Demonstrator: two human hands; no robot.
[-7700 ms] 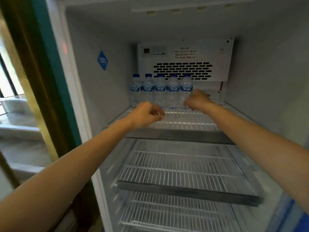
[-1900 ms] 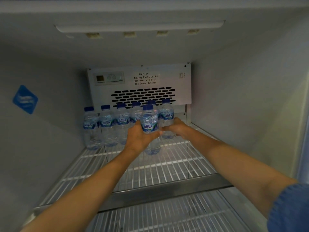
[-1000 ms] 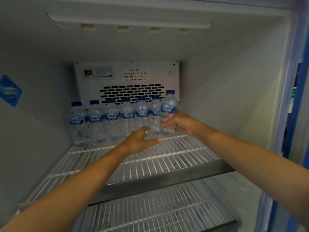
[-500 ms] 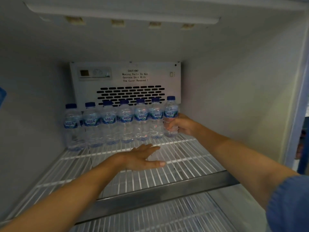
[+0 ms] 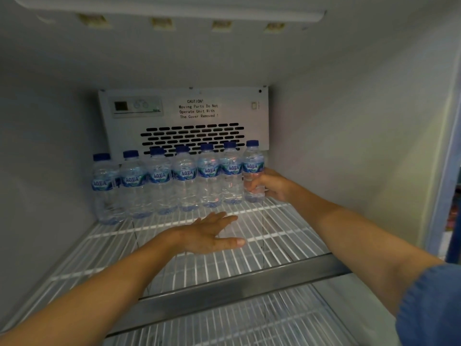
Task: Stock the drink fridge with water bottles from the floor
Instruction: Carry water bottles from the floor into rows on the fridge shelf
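Gripped end bottle at back of top shelf, R side.
Wrapped R hand point(image 5: 272, 184) fingers + thumb round lower half of rightmost water bottle point(image 5: 252, 168), upright on wire shelf point(image 5: 287, 233), touching row of six others point(image 5: 184, 176) on its left, below vent panel point(image 5: 192, 136). Spread L hand point(image 5: 212, 233) flat, palm down, fingers straight, empty, low over shelf middle; contact w/ wire unclear.

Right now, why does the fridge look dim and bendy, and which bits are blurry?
Head view: the light is dim and bluish, with no harsh glare. The wide lens bows the fridge walls outward toward the edges. The caution label and the Aqua bottles read fairly sharp. The lower wire shelf and the blue sleeve at the frame's edge are smeared.
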